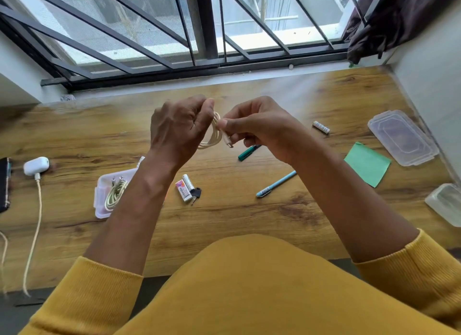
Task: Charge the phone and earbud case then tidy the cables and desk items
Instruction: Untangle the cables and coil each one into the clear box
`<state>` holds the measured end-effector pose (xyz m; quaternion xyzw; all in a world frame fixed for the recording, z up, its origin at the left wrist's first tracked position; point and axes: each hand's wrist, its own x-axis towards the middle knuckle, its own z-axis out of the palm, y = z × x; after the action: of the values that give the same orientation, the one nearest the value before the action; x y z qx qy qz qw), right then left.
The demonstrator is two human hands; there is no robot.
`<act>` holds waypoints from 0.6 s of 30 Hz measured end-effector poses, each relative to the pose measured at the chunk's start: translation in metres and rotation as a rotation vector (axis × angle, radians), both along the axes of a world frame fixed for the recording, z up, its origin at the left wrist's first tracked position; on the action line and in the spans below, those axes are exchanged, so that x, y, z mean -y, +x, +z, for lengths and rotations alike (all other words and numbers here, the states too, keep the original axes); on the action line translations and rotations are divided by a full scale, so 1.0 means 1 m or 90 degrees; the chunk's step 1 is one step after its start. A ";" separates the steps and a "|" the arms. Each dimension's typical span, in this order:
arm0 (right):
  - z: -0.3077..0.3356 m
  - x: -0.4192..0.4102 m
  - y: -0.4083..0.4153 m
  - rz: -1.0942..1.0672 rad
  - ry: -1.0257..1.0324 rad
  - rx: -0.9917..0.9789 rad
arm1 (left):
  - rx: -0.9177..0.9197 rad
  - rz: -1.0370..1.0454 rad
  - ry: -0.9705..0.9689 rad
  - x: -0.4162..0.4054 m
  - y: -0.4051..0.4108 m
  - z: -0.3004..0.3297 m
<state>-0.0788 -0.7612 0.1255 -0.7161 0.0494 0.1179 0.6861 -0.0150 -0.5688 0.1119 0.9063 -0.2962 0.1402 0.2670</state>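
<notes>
While pinched, cream cable, coiled loops, plug dangling

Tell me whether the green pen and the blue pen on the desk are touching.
Apart. The head view shows bare wood between the green pen, partly hidden under the right hand, and the blue pen lying nearer the person.

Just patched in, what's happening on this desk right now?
A person is coiling a cream cable above the wooden desk. The left hand holds the loops while the right hand pinches the plug end. Another coiled cable already lies in the open plastic box. The white earbud case sits at left with a cable plugged in. Pens, batteries and sticky notes remain loose.
</notes>
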 end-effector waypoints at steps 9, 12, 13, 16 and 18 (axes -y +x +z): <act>-0.007 -0.023 0.000 -0.080 0.024 0.104 | -0.078 0.001 -0.196 0.006 -0.001 -0.001; -0.008 -0.028 -0.001 -0.094 0.001 0.147 | -0.126 -0.005 -0.275 0.007 -0.002 -0.003; -0.009 -0.028 -0.001 -0.095 0.009 0.147 | -0.144 -0.004 -0.303 0.007 -0.002 -0.003; -0.009 -0.026 0.000 -0.053 0.045 0.153 | -0.173 0.002 -0.358 0.010 -0.005 -0.002; -0.009 -0.027 0.001 -0.035 0.043 0.177 | -0.192 0.009 -0.380 0.013 -0.008 -0.002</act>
<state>-0.0783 -0.7346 0.1168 -0.7005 -0.0306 0.0006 0.7130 -0.0232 -0.5816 0.1098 0.8006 -0.1932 0.0871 0.5605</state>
